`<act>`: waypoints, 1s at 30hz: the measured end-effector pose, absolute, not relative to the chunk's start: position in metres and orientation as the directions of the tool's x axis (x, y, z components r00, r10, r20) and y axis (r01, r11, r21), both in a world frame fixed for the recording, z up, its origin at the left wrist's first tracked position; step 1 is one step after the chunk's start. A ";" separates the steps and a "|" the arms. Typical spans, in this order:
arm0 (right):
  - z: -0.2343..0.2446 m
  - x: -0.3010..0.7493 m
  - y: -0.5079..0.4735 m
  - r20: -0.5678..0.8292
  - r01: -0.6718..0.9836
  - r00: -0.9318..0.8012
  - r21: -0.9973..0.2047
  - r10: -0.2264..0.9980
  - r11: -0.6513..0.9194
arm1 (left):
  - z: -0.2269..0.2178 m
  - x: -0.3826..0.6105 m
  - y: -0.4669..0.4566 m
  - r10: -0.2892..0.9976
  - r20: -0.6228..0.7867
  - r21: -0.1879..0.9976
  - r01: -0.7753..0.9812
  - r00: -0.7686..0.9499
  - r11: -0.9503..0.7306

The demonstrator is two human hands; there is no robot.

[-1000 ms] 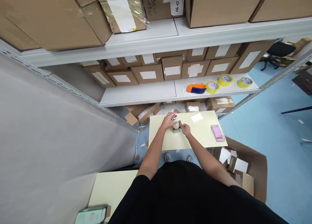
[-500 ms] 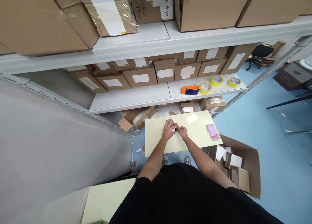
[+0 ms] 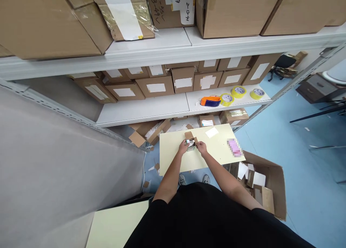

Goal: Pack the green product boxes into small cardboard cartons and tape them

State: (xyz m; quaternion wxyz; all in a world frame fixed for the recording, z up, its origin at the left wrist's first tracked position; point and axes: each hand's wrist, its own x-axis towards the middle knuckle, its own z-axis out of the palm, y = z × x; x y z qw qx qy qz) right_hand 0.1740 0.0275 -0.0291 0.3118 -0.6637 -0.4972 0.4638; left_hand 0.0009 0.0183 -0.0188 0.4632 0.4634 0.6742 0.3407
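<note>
On the pale yellow tabletop [image 3: 173,158] a small cardboard box [image 3: 189,135] stands with brown flaps raised. A small white item [image 3: 190,142] shows in its opening; its kind is too small to tell. My left hand [image 3: 183,147] grips the box's left side, thumb by the white item. At the right side, my right hand [image 3: 201,147] pinches the box's right flap. Behind the box, to the right, lies a white paper slip [image 3: 212,132]. A blurred pink object [image 3: 235,147] rests near the table's right end.
Ahead, a grey shelf [image 3: 146,111] holds labelled cartons [image 3: 156,88], an orange tape dispenser [image 3: 210,101] and yellow tape rolls [image 3: 238,92]. A large open carton [image 3: 277,190] with small boxes stands at right. Another pale table [image 3: 116,222] is at lower left.
My left hand has moved off the box's top to its left side. The flaps now stand up, and the white item shows in the opening. My right hand stays at the right side.
</note>
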 end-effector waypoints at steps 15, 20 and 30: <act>-0.022 0.187 0.025 -0.314 0.217 -0.190 -0.938 0.930 -0.272 | -0.007 -0.007 0.004 0.992 -0.118 0.914 0.385 -0.043 0.125; -0.028 0.187 0.024 -0.281 0.109 -0.125 -0.957 0.951 -0.268 | -0.010 -0.011 -0.001 0.990 -0.138 0.893 0.431 -0.010 0.129; -0.040 0.180 0.031 -0.314 0.267 0.008 -0.914 0.949 -0.305 | -0.013 -0.007 -0.005 0.988 -0.149 0.890 0.432 -0.028 0.147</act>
